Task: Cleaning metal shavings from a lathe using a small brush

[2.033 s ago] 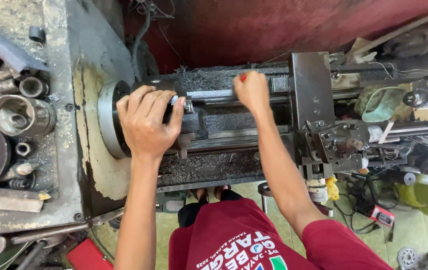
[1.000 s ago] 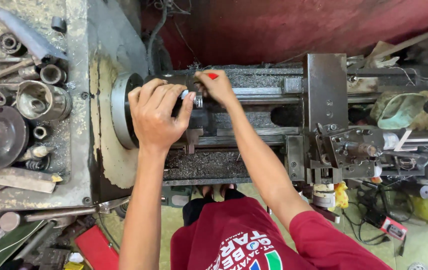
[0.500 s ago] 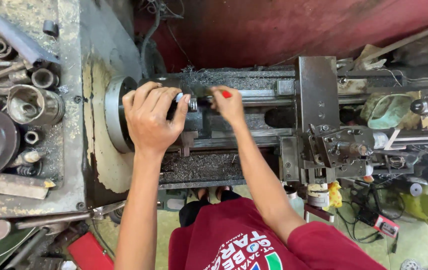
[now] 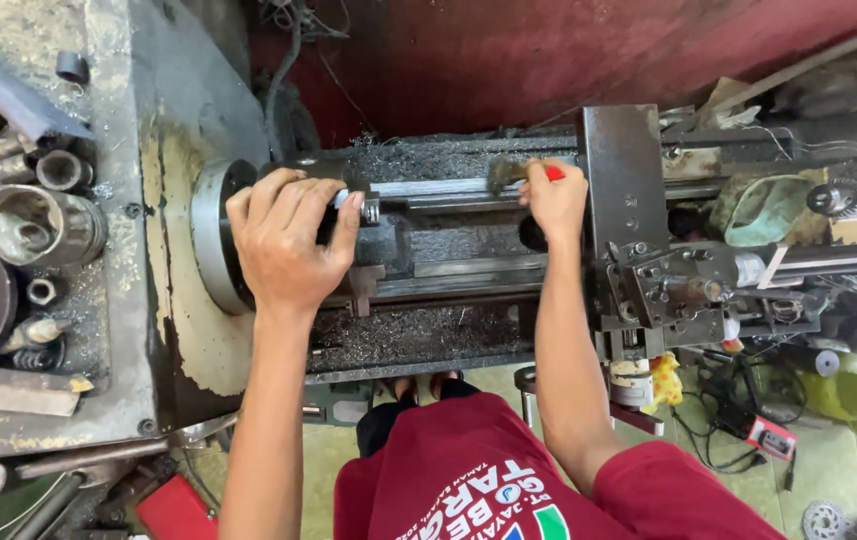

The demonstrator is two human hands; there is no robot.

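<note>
My left hand (image 4: 289, 240) clenches the lathe chuck (image 4: 217, 235); my right hand (image 4: 554, 195) grasps a red-handled brush (image 4: 521, 174) against the steel bar (image 4: 439, 195).

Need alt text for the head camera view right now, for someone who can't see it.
Seen from above, a person's left hand grips a lathe chuck while the right hand holds a red-handled brush against the bar in it.

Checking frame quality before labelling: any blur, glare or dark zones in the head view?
Head view: sharp on the left hand gripping the round grey metal lathe chuck; right hand with the red-handled brush slightly soft; even daylight, no hard glare; dark red back wall falls into shadow; edges bow from the wide lens.
</note>
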